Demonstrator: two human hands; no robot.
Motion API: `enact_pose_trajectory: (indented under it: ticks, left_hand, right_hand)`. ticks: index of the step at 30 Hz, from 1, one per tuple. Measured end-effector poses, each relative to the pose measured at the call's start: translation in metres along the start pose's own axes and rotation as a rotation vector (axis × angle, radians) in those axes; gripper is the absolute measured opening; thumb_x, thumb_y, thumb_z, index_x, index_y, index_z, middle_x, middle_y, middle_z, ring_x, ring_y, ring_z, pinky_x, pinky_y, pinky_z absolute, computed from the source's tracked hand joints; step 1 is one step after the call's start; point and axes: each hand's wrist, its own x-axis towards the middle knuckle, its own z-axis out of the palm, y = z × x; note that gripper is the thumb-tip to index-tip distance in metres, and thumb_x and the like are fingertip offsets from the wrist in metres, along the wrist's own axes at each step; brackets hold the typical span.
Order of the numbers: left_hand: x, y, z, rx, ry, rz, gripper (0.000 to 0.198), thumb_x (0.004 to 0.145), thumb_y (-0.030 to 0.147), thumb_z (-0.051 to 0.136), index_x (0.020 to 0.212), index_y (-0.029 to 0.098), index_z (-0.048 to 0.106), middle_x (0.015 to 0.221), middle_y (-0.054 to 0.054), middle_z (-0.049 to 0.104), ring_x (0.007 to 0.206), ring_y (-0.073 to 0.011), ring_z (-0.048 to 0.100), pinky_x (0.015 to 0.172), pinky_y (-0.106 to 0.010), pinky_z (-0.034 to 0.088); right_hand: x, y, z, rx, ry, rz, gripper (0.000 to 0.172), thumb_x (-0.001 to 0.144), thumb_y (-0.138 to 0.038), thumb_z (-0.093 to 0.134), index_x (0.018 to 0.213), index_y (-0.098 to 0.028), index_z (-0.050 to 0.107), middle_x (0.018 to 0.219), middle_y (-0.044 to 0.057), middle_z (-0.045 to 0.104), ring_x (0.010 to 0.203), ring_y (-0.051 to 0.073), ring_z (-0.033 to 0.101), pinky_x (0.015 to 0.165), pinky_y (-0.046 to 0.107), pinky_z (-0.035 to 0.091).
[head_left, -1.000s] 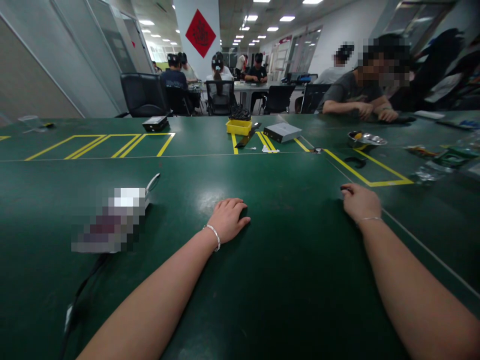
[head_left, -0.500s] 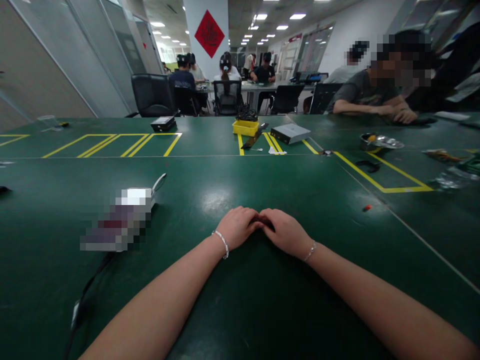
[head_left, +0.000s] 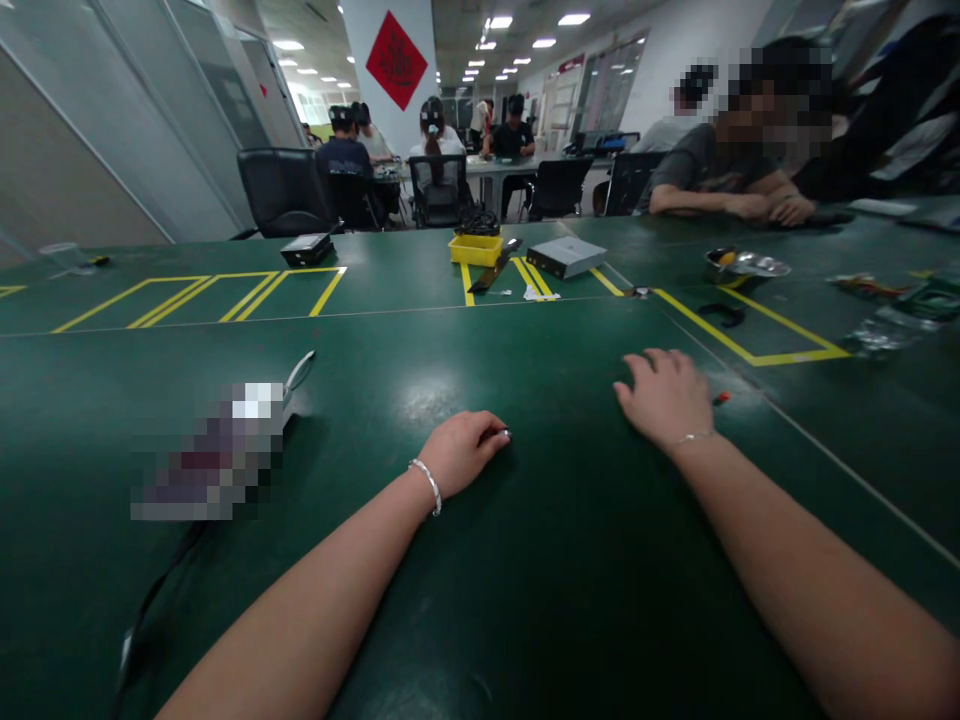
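Near the middle of the green table, my left hand is closed in a pinch. A small dark object with a silvery glint shows at its fingertips, mostly hidden by the fingers; its kind cannot be made out. Farther right, my right hand is open, palm down, fingers spread and holding nothing. Just beside its wrist lies a tiny orange-red piece on the tabletop.
On the left lies a pixelated device with a black cord. Farther back are a black box, a yellow tray, a grey metal box and a metal bowl. A person leans on the table's far right side.
My right hand has left my left hand, moving right and farther forward, and its fingers have spread. My left hand stays nearly in place, still pinched. The view has shifted slightly.
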Motion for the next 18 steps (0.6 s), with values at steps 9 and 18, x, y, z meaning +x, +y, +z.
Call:
enact_pose_trajectory:
  ticks: [9, 18]
  left_hand:
    - [0.000, -0.001, 0.000, -0.031, -0.008, -0.024, 0.020, 0.081, 0.034, 0.045, 0.092, 0.022, 0.057, 0.080, -0.001, 0.062, 0.076, -0.0154, 0.055, 0.066, -0.027, 0.041]
    - [0.000, -0.002, 0.000, -0.043, -0.002, -0.029, 0.019, 0.080, 0.034, 0.046, 0.091, 0.023, 0.056, 0.081, 0.000, 0.061, 0.076, -0.0146, 0.055, 0.066, -0.026, 0.041]
  right_hand:
    - [0.009, 0.071, 0.003, -0.219, -0.376, 0.432, 0.036, 0.078, -0.015, 0.035, 0.101, -0.002, 0.059, 0.103, 0.027, 0.050, 0.095, 0.034, 0.048, 0.067, 0.041, 0.036]
    - [0.013, 0.039, 0.006, 0.171, -0.137, 0.212, 0.023, 0.069, -0.009, 0.045, 0.083, -0.014, 0.062, 0.093, 0.013, 0.055, 0.085, 0.023, 0.053, 0.073, 0.037, 0.040]
